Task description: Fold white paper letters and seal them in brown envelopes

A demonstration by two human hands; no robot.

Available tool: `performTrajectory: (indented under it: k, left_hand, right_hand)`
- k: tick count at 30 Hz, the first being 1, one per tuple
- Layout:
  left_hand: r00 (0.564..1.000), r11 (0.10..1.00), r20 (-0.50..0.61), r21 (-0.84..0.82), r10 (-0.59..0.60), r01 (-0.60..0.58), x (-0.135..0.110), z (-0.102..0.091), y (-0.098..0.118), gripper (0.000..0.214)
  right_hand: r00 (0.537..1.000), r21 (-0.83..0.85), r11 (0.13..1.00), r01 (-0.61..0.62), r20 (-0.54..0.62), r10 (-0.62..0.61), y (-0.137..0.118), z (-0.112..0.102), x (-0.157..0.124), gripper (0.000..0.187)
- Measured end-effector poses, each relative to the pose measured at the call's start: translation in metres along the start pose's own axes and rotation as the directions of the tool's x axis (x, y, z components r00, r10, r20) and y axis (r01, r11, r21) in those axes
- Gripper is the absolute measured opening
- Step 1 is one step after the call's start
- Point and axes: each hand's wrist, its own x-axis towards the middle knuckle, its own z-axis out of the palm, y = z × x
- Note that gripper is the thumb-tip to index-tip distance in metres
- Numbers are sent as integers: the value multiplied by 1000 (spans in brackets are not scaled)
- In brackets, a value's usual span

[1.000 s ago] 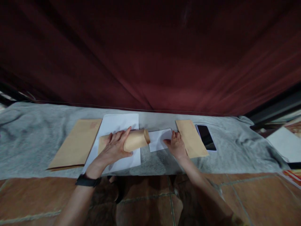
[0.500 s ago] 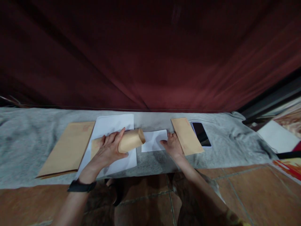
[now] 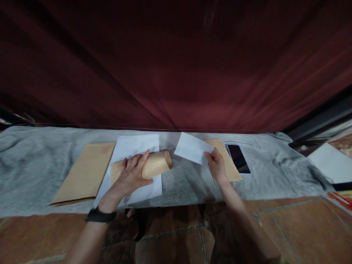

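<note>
My left hand (image 3: 134,172) lies over a brown paper envelope (image 3: 155,166), gripping it between thumb and fingers so that its right end bulges open. Beneath that envelope are white paper sheets (image 3: 150,189). A smaller piece of white paper, perhaps folded (image 3: 192,146), is pinched at its right end by my right hand (image 3: 217,163); it is raised and tilted above the cloth. Partly behind my right hand lies a second brown envelope (image 3: 230,165). To the left of the sheets rests a stack of larger brown envelopes (image 3: 85,172).
A phone (image 3: 238,158) with a dark screen lies right of the second envelope. Grey cloth (image 3: 275,167) covers the narrow work surface. A dark red curtain (image 3: 176,73) hangs behind it, and tiled floor (image 3: 291,223) shows in front.
My right hand has taken hold of the small white paper, lifting it off the cloth and turning it while moving right. My left hand stays on the bulging envelope.
</note>
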Motion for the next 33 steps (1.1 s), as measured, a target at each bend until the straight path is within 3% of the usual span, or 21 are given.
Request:
performTrajectory:
  k: [4,19,25,33]
  left_hand:
    - [1000,1000,-3,3,6,-6,2,1,1,117]
    - [997,997,-55,51,62,-59,2,5,0,120]
    - [987,990,-101,74,128,-121,2,2,8,118]
    - [984,988,-99,61,149,-144,6,0,21,116]
  right_hand:
    - [997,100,995,-24,77,17,0,8,-1,31]
    - [944,-68,997,-21,329,42,11,11,1,27]
    - [922,12,997,-80,381,70,17,14,0,22]
    - [936,156,977,-143,341,82,10,30,-5,15]
